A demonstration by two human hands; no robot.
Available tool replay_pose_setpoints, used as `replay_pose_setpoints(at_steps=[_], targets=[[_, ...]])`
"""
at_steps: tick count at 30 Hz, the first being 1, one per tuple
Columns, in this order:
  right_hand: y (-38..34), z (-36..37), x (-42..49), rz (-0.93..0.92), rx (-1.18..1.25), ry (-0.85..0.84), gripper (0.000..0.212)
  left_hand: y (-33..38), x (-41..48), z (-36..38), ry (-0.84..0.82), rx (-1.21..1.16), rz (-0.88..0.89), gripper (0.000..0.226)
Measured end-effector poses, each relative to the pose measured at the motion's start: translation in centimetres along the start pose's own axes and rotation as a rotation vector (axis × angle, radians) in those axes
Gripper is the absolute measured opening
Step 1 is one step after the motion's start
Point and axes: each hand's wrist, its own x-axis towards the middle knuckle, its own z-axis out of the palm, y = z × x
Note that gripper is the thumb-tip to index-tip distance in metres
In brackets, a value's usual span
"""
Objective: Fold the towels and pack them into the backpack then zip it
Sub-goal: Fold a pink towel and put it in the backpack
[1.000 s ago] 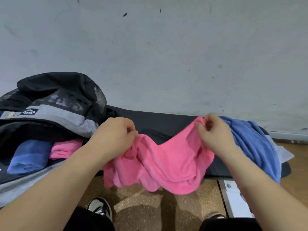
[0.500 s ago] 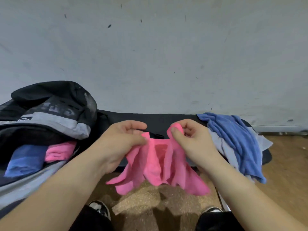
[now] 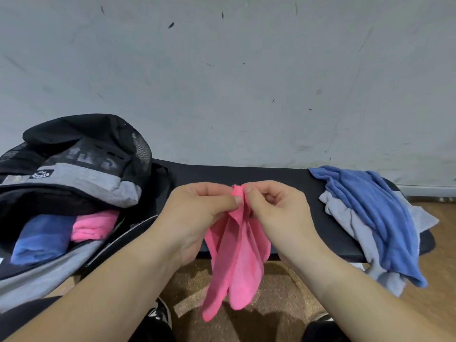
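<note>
A pink towel (image 3: 237, 262) hangs in folds in front of the black bench, pinched at its top corners by both hands. My left hand (image 3: 197, 213) and my right hand (image 3: 274, 211) meet fingertip to fingertip above it. At the left lies the open black and grey backpack (image 3: 81, 174); inside it sit a folded blue towel (image 3: 42, 238) and a folded pink towel (image 3: 95, 225). A loose blue towel (image 3: 375, 213) lies over a grey towel (image 3: 350, 218) at the bench's right end.
The black bench (image 3: 246, 174) stands against a scuffed grey wall (image 3: 222, 82). Brown floor (image 3: 278, 292) shows below, with my shoes (image 3: 160, 314) near the bottom edge. The loose towels hang over the bench's front right corner.
My hands have come together, bringing the pink towel's top corners against each other. The towel, spread wide before, now hangs narrow and long.
</note>
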Motion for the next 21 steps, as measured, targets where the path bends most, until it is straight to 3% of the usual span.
replay_pose_setpoints(at_steps=[4, 7, 10, 15, 21], targets=[[0.0, 0.3, 0.5, 0.004, 0.051, 0.033, 0.015, 0.1, 0.6, -0.8, 0.047, 0.066, -0.021, 0.007], [-0.6, 0.6, -0.4, -0.073, 0.063, -0.07, 0.013, -0.1, 0.7, -1.1, 0.094, 0.119, 0.026, 0.008], [-0.7, 1.2, -1.4, -0.143, 0.034, -0.153, 0.014, -0.3, 0.4, -1.0, 0.041, 0.047, 0.028, 0.011], [-0.9, 0.9, -1.0, -0.138, 0.039, -0.096, 0.012, -0.5, -0.3, -1.3, -0.041, -0.02, 0.033, 0.03], [-0.7, 0.8, -1.4, -0.121, 0.106, -0.074, 0.008, -0.6, -0.5, -1.5, -0.017, -0.065, 0.045, 0.019]])
